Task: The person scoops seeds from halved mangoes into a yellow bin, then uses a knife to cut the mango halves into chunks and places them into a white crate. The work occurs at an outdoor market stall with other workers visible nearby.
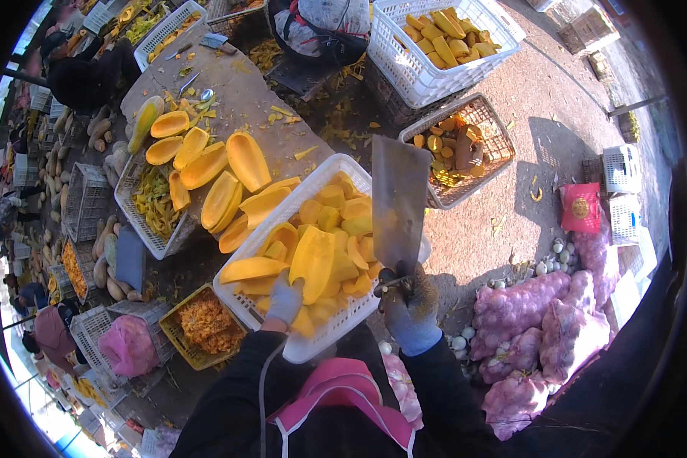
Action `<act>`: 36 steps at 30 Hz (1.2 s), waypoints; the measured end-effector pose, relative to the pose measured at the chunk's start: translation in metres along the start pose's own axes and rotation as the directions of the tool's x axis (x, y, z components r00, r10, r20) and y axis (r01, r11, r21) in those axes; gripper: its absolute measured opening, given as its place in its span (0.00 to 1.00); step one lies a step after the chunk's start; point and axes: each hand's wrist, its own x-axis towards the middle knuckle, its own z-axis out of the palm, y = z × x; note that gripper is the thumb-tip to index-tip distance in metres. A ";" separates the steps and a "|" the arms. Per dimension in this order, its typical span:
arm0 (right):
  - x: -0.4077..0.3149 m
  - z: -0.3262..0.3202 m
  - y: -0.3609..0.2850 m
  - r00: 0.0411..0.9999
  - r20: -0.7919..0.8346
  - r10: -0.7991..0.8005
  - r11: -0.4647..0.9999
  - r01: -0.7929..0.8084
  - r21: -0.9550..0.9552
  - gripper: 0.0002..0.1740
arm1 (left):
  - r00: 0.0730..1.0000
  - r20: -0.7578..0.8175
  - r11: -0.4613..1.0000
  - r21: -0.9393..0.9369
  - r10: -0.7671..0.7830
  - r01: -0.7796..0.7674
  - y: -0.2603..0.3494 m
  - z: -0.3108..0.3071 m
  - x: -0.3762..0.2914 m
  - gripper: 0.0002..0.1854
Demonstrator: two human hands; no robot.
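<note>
My gloved left hand [285,303] grips the lower edge of a peeled, hollowed squash piece [312,264] above the near side of a white plastic crate [304,348]. Peeled orange squash pieces [332,197] fill much of that crate. In my gloved right hand [413,315], at the crate's right side, is the handle of a cleaver [401,206]. Its broad blade points away from me and hides part of the crate's right wall. Several peeled, scooped-out squash halves [249,160] lie on the work table [229,86], left of and beyond the crate.
A crate of peelings [157,200] and a yellow crate of orange pulp [206,320] stand left. Ahead right are a white crate of squash pieces [446,43] and a brown crate of scraps [458,149]. Mesh onion sacks [518,303] lie right. Other people [91,74] are at far left.
</note>
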 end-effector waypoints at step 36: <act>-0.012 0.003 0.147 0.979 0.199 0.039 0.840 0.076 -0.537 0.15 | 0.948 0.089 0.940 -0.189 0.305 -0.285 -0.006 0.071 0.056 0.15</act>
